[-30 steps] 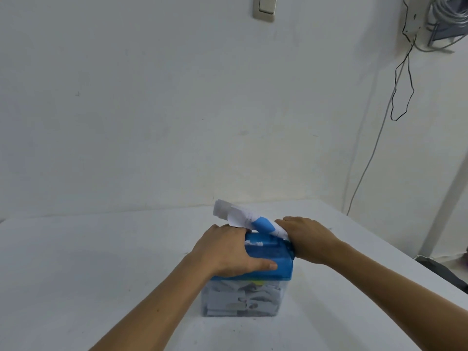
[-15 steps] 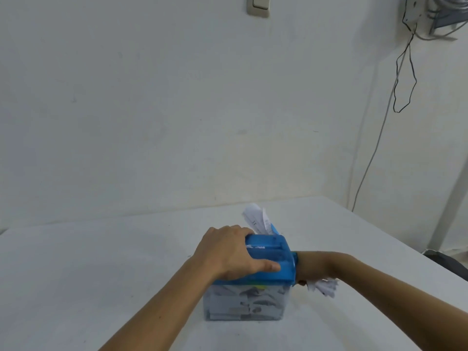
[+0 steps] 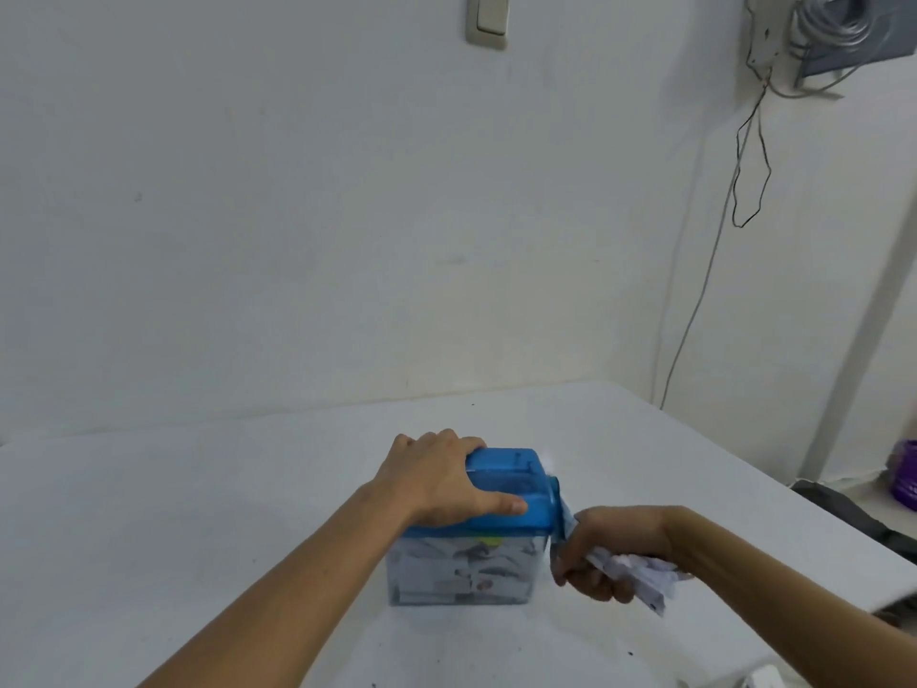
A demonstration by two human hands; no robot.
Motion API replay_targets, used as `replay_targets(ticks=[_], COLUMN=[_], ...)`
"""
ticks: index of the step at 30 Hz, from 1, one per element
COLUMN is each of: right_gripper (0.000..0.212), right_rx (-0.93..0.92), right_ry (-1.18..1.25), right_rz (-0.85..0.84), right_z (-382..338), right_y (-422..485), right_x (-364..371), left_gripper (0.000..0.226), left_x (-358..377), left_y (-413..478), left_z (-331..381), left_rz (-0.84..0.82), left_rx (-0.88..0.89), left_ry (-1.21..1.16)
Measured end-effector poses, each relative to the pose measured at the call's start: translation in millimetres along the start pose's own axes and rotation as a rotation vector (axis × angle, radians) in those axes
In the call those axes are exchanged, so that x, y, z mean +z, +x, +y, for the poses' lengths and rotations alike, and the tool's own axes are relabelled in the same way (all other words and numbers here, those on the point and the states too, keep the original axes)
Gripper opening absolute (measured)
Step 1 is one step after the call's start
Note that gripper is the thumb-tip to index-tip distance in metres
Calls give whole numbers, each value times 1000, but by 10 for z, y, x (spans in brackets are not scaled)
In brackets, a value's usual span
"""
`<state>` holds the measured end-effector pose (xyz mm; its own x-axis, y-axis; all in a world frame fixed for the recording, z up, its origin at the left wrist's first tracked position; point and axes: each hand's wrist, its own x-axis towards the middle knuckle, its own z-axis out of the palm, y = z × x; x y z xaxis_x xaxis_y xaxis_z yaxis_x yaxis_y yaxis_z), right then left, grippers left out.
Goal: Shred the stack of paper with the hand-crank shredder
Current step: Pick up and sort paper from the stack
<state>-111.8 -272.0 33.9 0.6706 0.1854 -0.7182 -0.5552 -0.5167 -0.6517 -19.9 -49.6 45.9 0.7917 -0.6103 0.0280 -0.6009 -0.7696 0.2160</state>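
Observation:
The hand-crank shredder (image 3: 506, 494) stands on the white table (image 3: 198, 513); it has a blue lid and a clear bin (image 3: 461, 571) packed with paper shreds. My left hand (image 3: 436, 481) grips the lid from above, fingers over its far edge and thumb on the near side. The blue crank arm (image 3: 559, 508) hangs down the shredder's right side into my right hand (image 3: 603, 558). That hand is curled round the crank handle and also holds crumpled white paper (image 3: 640, 573). A sliver of white paper (image 3: 549, 459) shows behind the lid.
The table's right edge (image 3: 774, 484) runs diagonally close to my right arm. Beyond it on the floor lie a dark bag (image 3: 843, 513) and a purple object (image 3: 905, 481). A thin cable (image 3: 694, 310) hangs down the wall. A small white object (image 3: 759, 680) sits at the bottom right.
My right hand has swung the crank from the top of the shredder down to its lower right side. The paper sticking up from the lid has almost vanished. My left hand stays put.

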Motion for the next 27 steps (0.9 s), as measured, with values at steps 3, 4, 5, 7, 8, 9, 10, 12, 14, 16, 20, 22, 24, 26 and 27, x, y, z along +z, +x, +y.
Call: replay_targets(ticks=[3, 4, 5, 7, 8, 9, 10, 12, 14, 16, 20, 22, 24, 26, 27], right_gripper=[15, 13, 12, 21, 23, 23, 22, 21, 13, 5, 15, 22, 24, 27, 29], right_rx=[-61, -110, -161, -259, -302, -339, -370, -453, -591, -703, -834, -869, -850, -776, -719], right_ry=[-290, -399, -498, -584, -579, -600, -651, -716, -632, -473, -172, 94, 284, 317, 302], right_rz=[396, 516, 621, 776, 814, 846, 865, 850, 841, 831, 711, 690, 687, 699, 707], right_z=[-88, -74, -34, 82, 144, 194, 237, 264, 210, 96, -58, -171, -289, -346, -327], right_y=[-145, -170, -193, -212, -217, -233, -240, -299, -400, -489, -345, -147, 97, 344, 460], right_x=[221, 294, 378, 512, 555, 566, 542, 450, 318, 157, -99, -174, -271, -357, -369], left_gripper=[92, 90, 86, 72, 68, 68, 66, 62, 69, 81, 85, 89, 91, 92, 91], left_x=[-2, -2, -5, -13, -21, -35, -42, -50, -30, -1, 28, 20, 36, 35, 34], left_y=[-44, -51, -54, -51, -65, -73, -77, -74, -61, -27, 8, 3, -4, -7, -5], left_z=[7, 14, 26, 40, 47, 54, 53, 37, 2, -28, -24, -5, -1, -2, -6], left_rz=[3, 3, 5, 10, 10, 12, 13, 29, 57, 27, 21, 23, 36, 41, 45], left_rx=[-6, -11, -13, -19, -18, -14, -7, 13, 26, 16, 7, 15, 17, 13, 15], left_ry=[10, 14, 16, 7, -6, -24, -53, -117, -101, -46, -35, -20, 6, 7, 10])
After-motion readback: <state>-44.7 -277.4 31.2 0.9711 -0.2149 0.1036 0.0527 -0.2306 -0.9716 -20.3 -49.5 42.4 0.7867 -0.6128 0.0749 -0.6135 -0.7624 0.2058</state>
